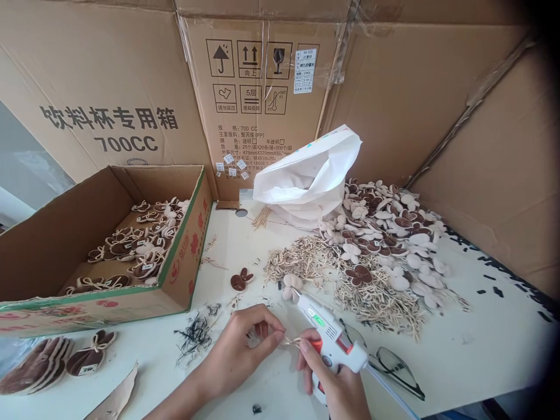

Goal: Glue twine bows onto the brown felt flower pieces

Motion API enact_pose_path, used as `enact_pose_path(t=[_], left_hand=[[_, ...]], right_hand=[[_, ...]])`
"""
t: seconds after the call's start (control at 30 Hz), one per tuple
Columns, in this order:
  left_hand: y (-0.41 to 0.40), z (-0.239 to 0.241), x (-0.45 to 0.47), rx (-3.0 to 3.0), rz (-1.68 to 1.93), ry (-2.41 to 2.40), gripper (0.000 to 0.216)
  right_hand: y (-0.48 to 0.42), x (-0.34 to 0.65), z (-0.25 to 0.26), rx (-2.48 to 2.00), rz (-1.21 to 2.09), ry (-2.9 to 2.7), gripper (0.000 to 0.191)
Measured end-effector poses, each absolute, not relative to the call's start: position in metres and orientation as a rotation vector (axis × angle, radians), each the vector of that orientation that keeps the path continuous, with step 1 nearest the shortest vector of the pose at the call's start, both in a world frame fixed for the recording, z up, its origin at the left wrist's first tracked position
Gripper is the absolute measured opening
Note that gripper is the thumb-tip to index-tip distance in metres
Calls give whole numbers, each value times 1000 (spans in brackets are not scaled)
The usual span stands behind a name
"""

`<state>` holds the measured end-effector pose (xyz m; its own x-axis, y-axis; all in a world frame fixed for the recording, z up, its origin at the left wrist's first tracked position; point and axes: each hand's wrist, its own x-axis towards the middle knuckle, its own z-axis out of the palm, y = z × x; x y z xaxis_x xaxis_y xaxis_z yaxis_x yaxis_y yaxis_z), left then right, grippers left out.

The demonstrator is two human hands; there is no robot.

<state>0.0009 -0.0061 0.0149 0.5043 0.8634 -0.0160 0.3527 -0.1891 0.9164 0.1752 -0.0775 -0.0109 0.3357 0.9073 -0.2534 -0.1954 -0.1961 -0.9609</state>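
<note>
cardboard walls close in around our white worktable (481,350), with printed cartons standing at twelve o'clock and an open box (184,256) of finished brown-and-cream pieces at nine.

our left hand (238,350) is closed in a pinch, thumb and forefinger nipping a small straw bow (292,342) right at the centre of our reach, at six o'clock. our right hand (336,388) is wrapped round the handle of a white glue gun (330,338), and one of its fingers also touches the bow; the nozzle points away toward eleven, not at the bow.

at one o'clock lies a heap of loose straw ties (371,291), beyond it a pile of felt petals (394,233) and a white bag (306,181). a pair of glasses (396,367) rests just beside the gun at four o'clock, and a tangle of dark threads (195,335) sits at eight.

we judge the risks this way: the gun's green lamp is lit, so the tip is likely hot, and our fingertips are close enough to catch a burn or a drip. the bow is tiny, so a slack pinch could drop it among the scraps. a stray glue string could snag the loose ties or smear the glasses, because both lie so near the gun.
</note>
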Motion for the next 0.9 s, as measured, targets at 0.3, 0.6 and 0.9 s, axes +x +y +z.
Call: enact_pose_path(t=[0.3, 0.6, 0.9], left_hand=[[40, -13, -41, 2295, 1038, 1699, 17], [46, -20, -38, 2425, 809, 1637, 24], [20, -11, -16, 1909, 804, 1326, 16]], right_hand=[[-77, 180, -15, -1412, 1135, -756, 36], [-76, 180, -14, -1412, 1135, -773, 35], [-75, 176, -12, -1426, 1108, -744, 35]])
